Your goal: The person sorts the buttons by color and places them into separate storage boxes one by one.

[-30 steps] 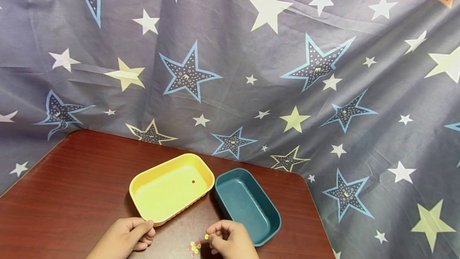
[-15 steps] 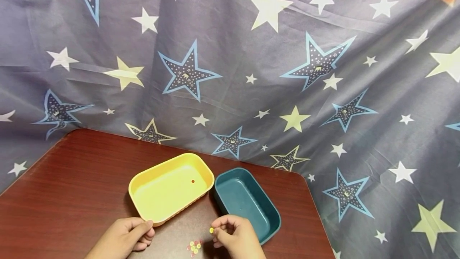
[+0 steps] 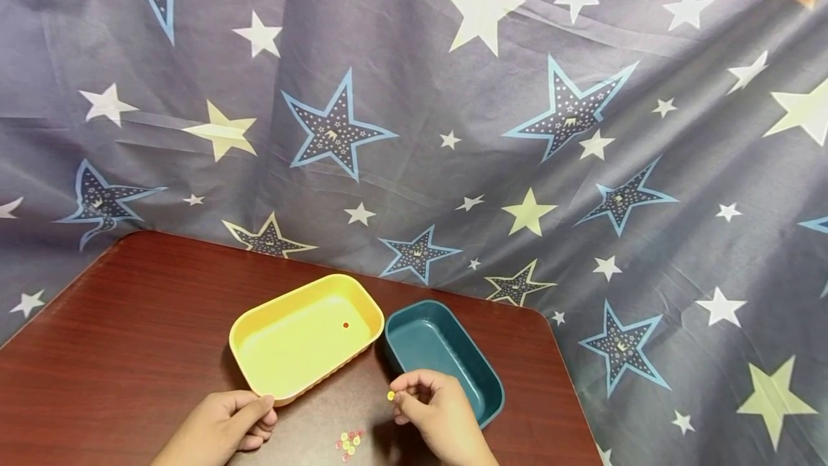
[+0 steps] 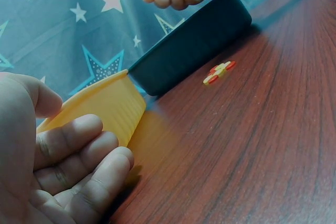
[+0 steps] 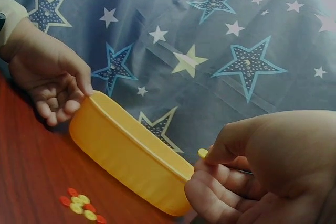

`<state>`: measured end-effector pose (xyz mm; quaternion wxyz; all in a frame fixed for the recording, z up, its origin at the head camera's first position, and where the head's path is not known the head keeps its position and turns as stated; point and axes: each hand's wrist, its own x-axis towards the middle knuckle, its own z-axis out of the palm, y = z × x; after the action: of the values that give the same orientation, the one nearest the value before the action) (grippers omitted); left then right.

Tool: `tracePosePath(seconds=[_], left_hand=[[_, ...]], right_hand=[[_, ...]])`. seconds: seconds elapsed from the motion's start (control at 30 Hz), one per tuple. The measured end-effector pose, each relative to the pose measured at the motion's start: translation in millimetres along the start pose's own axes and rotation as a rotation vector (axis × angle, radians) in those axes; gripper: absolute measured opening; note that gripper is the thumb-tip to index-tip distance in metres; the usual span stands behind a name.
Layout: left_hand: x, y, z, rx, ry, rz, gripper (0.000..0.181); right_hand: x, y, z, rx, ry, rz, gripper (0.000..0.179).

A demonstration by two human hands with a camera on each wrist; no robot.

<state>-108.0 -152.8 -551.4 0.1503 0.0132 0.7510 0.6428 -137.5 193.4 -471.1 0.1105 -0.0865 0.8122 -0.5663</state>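
Observation:
My left hand (image 3: 226, 423) pinches the near corner of a yellow plastic tub (image 3: 291, 354), thumb on the rim and fingers against its outer wall. Inside that tub, toward its right end, lies one small red button (image 3: 346, 325). Between thumb and fingertips my right hand (image 3: 441, 408) holds a small yellow button (image 5: 203, 153); it hovers over the near left side of a dark teal tub (image 3: 432, 344), partly covering it. Several red and yellow buttons (image 3: 349, 443) lie in a loose cluster on the table between the hands.
The two tubs stand close together on a reddish-brown wooden table (image 3: 149, 308). Behind it and along its right side hangs a grey cloth (image 3: 427, 185) printed with stars. The table's right edge runs just past the teal tub.
My right hand has lifted the yellow button away from the cluster and carried it up and right toward the teal tub. My left hand stays at the yellow tub's corner.

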Motion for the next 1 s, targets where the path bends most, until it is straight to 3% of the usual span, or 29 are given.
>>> tracePosePath(seconds=[0.67, 1.0], left_hand=[[-0.5, 0.0, -0.7, 0.017, -0.001, -0.005, 0.043], [0.2, 0.0, -1.1, 0.021, -0.015, 0.031, 0.043]], right_hand=[[28.7, -6.4, -29.2, 0.094, -0.001, 0.015, 0.021], [54.6, 3.2, -50.8, 0.106, -0.034, 0.05, 0.026]])
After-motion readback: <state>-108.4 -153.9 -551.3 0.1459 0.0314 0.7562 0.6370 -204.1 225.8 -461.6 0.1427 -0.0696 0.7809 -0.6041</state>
